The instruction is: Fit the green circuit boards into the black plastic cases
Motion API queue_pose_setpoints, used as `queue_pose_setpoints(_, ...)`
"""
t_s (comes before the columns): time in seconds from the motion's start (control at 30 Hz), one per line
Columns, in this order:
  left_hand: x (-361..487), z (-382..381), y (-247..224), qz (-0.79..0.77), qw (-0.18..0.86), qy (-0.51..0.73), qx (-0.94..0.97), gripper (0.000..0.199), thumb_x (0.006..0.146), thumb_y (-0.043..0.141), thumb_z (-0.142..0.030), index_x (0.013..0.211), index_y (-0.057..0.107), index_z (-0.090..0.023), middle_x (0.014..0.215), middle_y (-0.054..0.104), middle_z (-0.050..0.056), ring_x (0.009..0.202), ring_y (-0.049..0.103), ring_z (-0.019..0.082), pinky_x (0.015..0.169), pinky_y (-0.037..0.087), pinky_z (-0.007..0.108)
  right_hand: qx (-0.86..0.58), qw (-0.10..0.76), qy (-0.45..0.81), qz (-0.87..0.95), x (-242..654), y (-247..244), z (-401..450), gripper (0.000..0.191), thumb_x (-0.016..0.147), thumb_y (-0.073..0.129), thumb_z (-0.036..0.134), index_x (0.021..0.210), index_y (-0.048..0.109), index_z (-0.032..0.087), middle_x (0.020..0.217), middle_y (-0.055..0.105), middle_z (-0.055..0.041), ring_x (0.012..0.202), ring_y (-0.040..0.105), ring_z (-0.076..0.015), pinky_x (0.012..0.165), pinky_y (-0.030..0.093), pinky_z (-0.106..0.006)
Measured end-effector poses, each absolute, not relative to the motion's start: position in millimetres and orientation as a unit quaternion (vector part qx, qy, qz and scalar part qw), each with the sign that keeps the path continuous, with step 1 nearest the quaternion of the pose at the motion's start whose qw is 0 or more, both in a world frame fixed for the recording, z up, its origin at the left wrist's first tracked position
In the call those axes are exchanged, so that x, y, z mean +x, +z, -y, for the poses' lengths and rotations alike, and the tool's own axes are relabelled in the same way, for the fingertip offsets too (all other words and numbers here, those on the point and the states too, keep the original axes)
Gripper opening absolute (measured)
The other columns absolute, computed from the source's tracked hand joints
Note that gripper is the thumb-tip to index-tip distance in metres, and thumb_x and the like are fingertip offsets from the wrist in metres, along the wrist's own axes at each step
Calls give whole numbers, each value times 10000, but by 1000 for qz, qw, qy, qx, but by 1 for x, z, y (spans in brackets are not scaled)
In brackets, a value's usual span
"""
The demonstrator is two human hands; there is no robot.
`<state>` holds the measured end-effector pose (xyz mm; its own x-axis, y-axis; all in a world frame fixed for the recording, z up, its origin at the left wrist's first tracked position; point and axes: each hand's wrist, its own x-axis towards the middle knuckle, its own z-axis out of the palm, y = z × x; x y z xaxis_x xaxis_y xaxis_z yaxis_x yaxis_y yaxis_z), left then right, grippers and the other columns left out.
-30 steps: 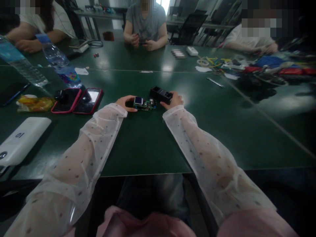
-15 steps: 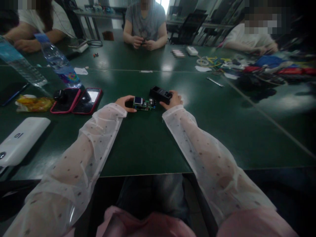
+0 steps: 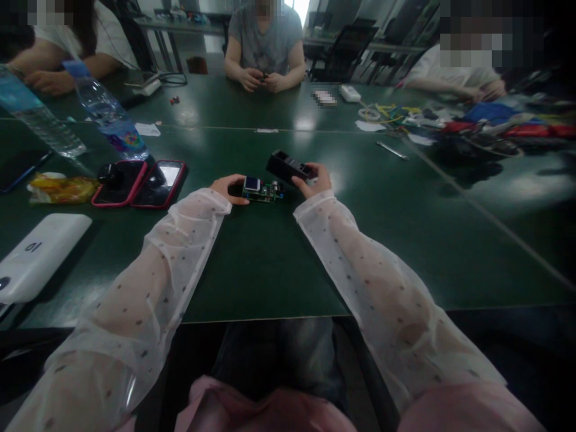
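Observation:
A green circuit board (image 3: pixel 266 191) with a small screen at its left end is gripped by my left hand (image 3: pixel 227 187), thumb and fingers on either side of that end. My right hand (image 3: pixel 315 180) is closed around the right end of a black plastic housing (image 3: pixel 288 167), which has cut-outs in its top face. The housing is tilted, and its left end lies just behind the board's right half. Whether the two pieces touch I cannot tell.
Left of my hands lie two pink-edged phones (image 3: pixel 159 183), a yellow packet (image 3: pixel 60 188) and a white power bank (image 3: pixel 45 255). Water bottles (image 3: pixel 108 114) stand behind them. A metal wrench-like tool (image 3: pixel 391 150) and a heap of cables (image 3: pixel 486 120) lie to the right. Several people sit around the table.
My right hand has moved the black housing slightly left and away from me, over toward the board. My left hand and the circuit board have stayed in place.

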<state>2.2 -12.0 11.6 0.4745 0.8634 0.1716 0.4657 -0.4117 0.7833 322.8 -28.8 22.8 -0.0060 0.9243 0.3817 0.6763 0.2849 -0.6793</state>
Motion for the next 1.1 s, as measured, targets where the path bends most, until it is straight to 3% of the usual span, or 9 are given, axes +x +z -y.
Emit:
queue_pose_setpoints(0.2,2,10,9,-431,344,282,785,782,615,874,-422,1317,635,-174,1319,683,148,1279,613,337,1158,373,579,-463,462,256,712,298,28,34,739,716,717,740,1258,558,263,1235,657,-108,1173,620,-317,971,501,-493)
queue_pose_setpoints(0.37,2,6,2,-442,351,294,772,839,591,878,-453,1321,622,-127,1299,686,176,1273,614,352,1148,397,537,-423,431,275,748,292,29,45,653,754,757,629,1254,564,256,1232,652,-101,1127,633,-291,934,520,-479)
queue_pose_setpoints(0.53,4,6,2,-435,344,305,775,852,556,890,-537,1290,634,-189,1265,703,138,1227,636,339,1124,412,534,-444,369,230,784,295,15,36,605,724,813,460,1246,565,281,1192,628,-89,1124,602,-308,947,517,-520)
queue_pose_setpoints(0.63,10,16,13,-422,367,326,762,834,653,789,-679,1305,630,-185,1308,684,150,1262,618,333,1135,405,501,-471,337,211,787,294,8,32,599,693,836,383,1219,568,280,1128,621,-91,1117,587,-330,962,502,-550)
queue_pose_setpoints(0.73,16,30,26,-433,387,335,742,827,797,527,-831,1273,656,-167,1318,680,144,1278,605,322,1128,411,454,-456,338,213,795,294,9,34,593,703,831,372,1220,551,293,1118,612,-84,1124,578,-334,960,499,-554)
queue_pose_setpoints(0.87,20,41,36,-452,390,332,730,836,835,448,-848,1267,680,-171,1287,702,129,1245,620,311,1116,416,426,-422,347,233,805,296,14,40,598,699,839,355,1203,521,312,1162,609,-69,1155,564,-332,969,489,-556)
queue_pose_setpoints(0.97,20,41,36,-453,396,330,727,805,828,523,-812,1269,688,-160,1267,710,145,1202,646,306,1090,442,428,-403,348,265,804,295,15,42,623,687,860,410,1193,509,316,1167,618,-60,1170,562,-330,985,476,-560)
queue_pose_setpoints(1.1,19,39,35,-437,419,326,726,748,811,625,-746,1261,694,-152,1229,726,152,1160,668,294,1070,469,447,-401,369,331,771,291,13,43,614,774,721,684,1226,527,317,1102,645,-55,1114,607,-302,975,485,-535)
